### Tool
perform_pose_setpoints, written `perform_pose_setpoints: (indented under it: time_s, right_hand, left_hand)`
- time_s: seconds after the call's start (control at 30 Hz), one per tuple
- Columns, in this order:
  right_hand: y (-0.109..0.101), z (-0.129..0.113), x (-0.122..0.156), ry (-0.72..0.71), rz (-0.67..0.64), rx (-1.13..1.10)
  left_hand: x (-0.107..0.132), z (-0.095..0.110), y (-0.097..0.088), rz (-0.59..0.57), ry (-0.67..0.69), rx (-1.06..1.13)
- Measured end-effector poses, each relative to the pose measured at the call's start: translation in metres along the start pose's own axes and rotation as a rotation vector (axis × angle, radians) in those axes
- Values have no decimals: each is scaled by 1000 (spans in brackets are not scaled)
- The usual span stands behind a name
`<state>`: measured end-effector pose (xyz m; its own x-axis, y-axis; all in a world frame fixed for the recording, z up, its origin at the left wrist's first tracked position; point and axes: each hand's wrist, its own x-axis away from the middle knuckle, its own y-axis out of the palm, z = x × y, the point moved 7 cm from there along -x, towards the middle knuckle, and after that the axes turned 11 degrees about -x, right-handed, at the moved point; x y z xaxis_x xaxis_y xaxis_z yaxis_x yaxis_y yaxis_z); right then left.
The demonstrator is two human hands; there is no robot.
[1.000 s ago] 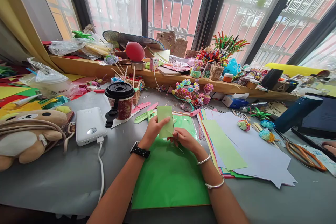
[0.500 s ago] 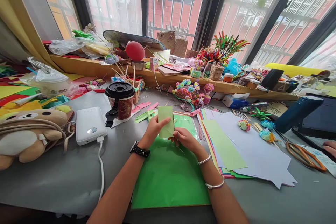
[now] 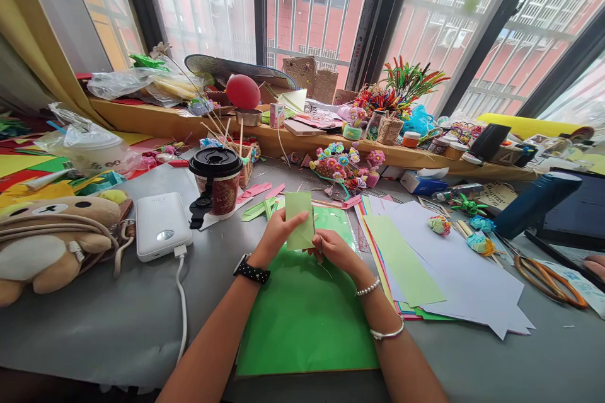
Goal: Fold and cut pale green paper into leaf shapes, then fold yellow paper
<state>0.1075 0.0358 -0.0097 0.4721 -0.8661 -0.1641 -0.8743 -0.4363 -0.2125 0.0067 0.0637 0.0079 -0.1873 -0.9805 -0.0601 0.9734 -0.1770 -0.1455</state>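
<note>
My left hand [image 3: 280, 231] grips a folded piece of light green paper [image 3: 299, 211] upright, thumb across its front. Close against the paper's lower right corner, my right hand [image 3: 331, 247] is closed on what looks like small scissors [image 3: 313, 219]. Only a thin dark edge of them shows along the paper's right side, and my fingers hide the rest. A thin curled sliver of paper hangs just below the right fingers. Both hands are above a green sheet [image 3: 307, 321] lying on the grey table.
Stacked white and coloured paper [image 3: 467, 264] lies at right, near orange-handled scissors [image 3: 551, 280]. At left are a lidded coffee cup [image 3: 217, 186], a white power bank [image 3: 163, 227] with cable and a plush bear [image 3: 51, 245]. Another person's hand [image 3: 596, 264] shows at the right edge.
Both hands keep almost the same place and grip. The green paper has shifted very slightly.
</note>
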Motion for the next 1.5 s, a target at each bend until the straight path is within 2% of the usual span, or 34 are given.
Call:
perform_pose_setpoints:
  time_s: [0.43, 0.7, 1.07, 1.27, 1.5]
  right_hand:
    - [-1, -4, 2, 4, -30, 47]
    - [-3, 0, 1, 16, 19, 47]
    - [-1, 3, 1, 17, 11, -30]
    - [-2, 1, 1, 3, 11, -21]
    - [-3, 2, 1, 8, 19, 16]
  left_hand:
    - [1, 1, 2, -32, -14, 12]
    - [0, 2, -1, 2, 14, -18]
    - [-1, -2, 0, 11, -4, -28]
    - [0, -1, 2, -25, 0, -29]
    - [0, 1, 0, 10, 1, -45]
